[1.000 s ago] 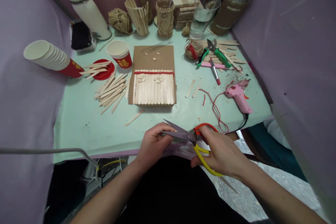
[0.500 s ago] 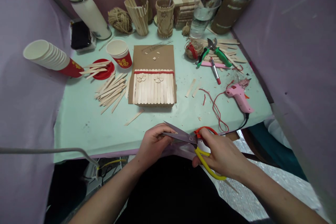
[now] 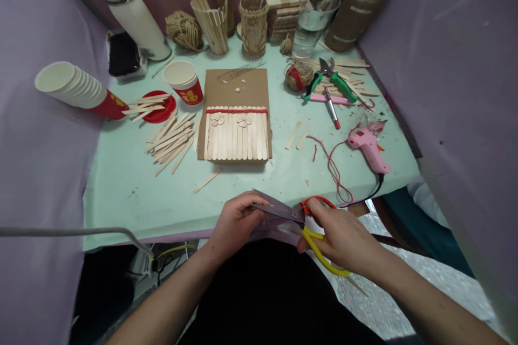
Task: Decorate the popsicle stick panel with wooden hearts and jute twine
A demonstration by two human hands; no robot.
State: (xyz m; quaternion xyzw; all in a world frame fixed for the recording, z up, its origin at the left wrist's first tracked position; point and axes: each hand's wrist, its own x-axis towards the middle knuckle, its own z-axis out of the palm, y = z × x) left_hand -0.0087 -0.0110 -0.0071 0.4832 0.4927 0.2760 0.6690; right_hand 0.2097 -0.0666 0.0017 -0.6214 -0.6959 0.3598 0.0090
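My right hand point(image 3: 340, 232) grips a pair of scissors point(image 3: 295, 214) by the red and yellow handles, with the blades parted and pointing left. Close to the blade tips, my left hand point(image 3: 240, 221) is pinched; whatever small piece sits between its fingertips is mostly hidden by the fingers and blades. Beyond the hands lies a piece of cardboard point(image 3: 259, 86). A row of craft sticks point(image 3: 237, 143) covers its near part, crossed by a red cord point(image 3: 237, 111) and decorated with small petal-shaped wood pieces. A few more petal pieces point(image 3: 237, 89) rest on the bare cardboard.
On the left are loose craft sticks point(image 3: 172, 140), a red lid point(image 3: 159, 110) and paper cups point(image 3: 75, 89). To the right lie a pink glue gun point(image 3: 369, 148), green-handled pruning shears point(image 3: 328, 82) and a marker point(image 3: 332, 109). A cup of water point(image 3: 309, 32) stands behind.
Almost nothing differs. Both hands and the scissors hold nearly the same position, and the view has shifted very slightly.
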